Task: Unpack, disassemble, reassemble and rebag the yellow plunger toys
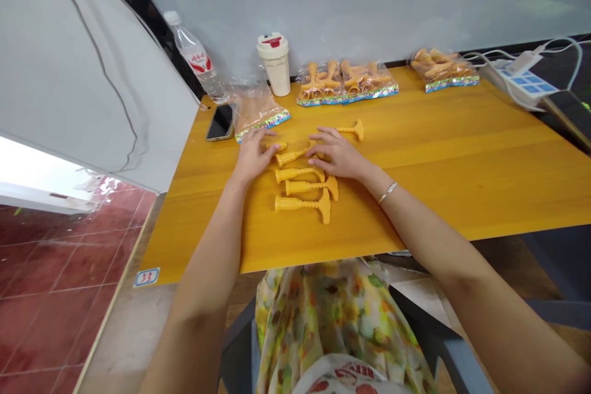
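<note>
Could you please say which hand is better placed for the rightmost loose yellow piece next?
Probably the right hand: it is just beside that piece, while the left hand is clearly farther away.

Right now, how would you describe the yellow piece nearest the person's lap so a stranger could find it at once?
On the wooden table, find the loose yellow pieces by the right hand. The wanted piece has its T-shaped crossbar to the right; of them all, it lies closest to the table's near edge.
</note>
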Motion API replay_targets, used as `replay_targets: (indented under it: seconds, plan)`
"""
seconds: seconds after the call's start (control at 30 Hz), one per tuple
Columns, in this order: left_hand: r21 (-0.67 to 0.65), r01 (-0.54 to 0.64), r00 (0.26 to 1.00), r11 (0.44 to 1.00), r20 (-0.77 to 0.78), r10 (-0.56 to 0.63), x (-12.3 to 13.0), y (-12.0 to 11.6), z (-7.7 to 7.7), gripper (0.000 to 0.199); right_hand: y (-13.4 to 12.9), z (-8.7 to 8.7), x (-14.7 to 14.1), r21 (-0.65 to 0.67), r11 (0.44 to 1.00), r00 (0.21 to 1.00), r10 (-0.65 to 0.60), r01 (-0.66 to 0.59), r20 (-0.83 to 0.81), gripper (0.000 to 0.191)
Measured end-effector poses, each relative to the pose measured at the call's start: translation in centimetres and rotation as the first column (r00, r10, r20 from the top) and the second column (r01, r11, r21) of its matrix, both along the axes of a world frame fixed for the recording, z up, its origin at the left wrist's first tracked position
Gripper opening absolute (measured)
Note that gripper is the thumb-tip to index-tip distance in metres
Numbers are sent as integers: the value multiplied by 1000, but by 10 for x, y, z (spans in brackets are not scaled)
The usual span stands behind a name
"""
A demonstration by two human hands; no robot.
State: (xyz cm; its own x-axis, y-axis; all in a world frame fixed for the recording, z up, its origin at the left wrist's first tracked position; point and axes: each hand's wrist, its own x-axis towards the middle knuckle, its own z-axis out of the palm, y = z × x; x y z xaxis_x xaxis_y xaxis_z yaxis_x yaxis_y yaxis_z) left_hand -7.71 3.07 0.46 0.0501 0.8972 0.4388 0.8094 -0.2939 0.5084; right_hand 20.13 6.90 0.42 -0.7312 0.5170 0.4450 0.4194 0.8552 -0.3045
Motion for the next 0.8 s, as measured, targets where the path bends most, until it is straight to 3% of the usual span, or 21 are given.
replay_targets:
  seconds: [0.23, 0.33, 0.47, 0.6, 0.7, 0.8]
  plan:
    - [-128, 37, 984, 991, -170, -59, 22, -15, 15, 33, 14, 0, 8, -22, 966, 958, -260, 259, -121, 31]
    - [-172, 51, 975, 984, -205, -87, 25, -17, 16, 25, 17, -2, 9, -69, 950, 938, -312, 305, -150, 35]
    - [-185, 26, 972, 982, -225, -68, 22, -15, 14, 23, 17, -5, 6, -106, 950, 925, -312, 295, -218, 39]
    - [-105, 29, 972, 994, -231, -53, 26, -18, 22, 20, 18, -8, 1, -229, 932, 890, -342, 280, -303, 39]
    - [-34, 70, 977, 997, -198, -75, 31, -20, 30, 24, 17, -6, -4, -415, 878, 848, -397, 239, -351, 49]
    - [-6, 155, 979, 988, -130, -155, 35, -22, 37, 29, 10, 4, -8, -624, 779, 840, -382, 68, -385, 53]
